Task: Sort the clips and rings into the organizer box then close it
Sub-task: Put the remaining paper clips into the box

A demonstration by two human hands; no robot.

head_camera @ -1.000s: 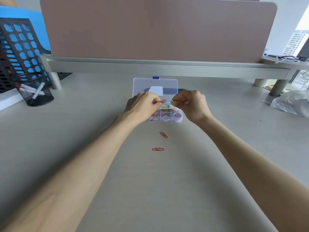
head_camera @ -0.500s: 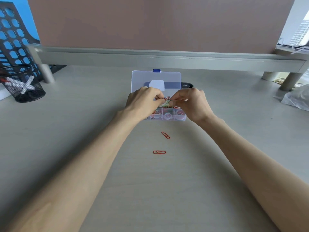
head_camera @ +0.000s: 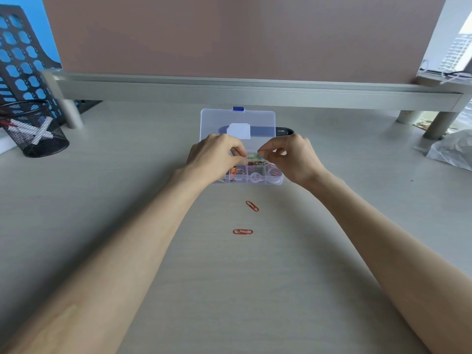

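The clear organizer box (head_camera: pixel 277 181) stands open on the desk, its lid (head_camera: pixel 260 121) tilted back with a blue latch (head_camera: pixel 238 109) on top. Its compartments hold coloured clips and rings. Both hands hover over the box with curled fingers. My left hand (head_camera: pixel 215 155) pinches thumb and forefinger together over the middle compartments; what it holds is hidden. My right hand (head_camera: pixel 290 155) pinches a small green paper clip (head_camera: pixel 261 155) above the green clips. Two red paper clips (head_camera: pixel 252 206) (head_camera: pixel 243 231) lie on the desk in front of the box.
A black mesh pen cup (head_camera: pixel 33 135) and a black perforated file rack (head_camera: pixel 18 60) stand at the far left. A metal rail (head_camera: pixel 255 92) under a partition runs behind the box. A black object (head_camera: pixel 285 130) lies behind the lid. A plastic bag (head_camera: pixel 452 149) sits at the right.
My hands met over the box with a red and a green clip, then drew slightly apart and lowered. The red clip no longer shows in my left fingers. The view shifted closer.
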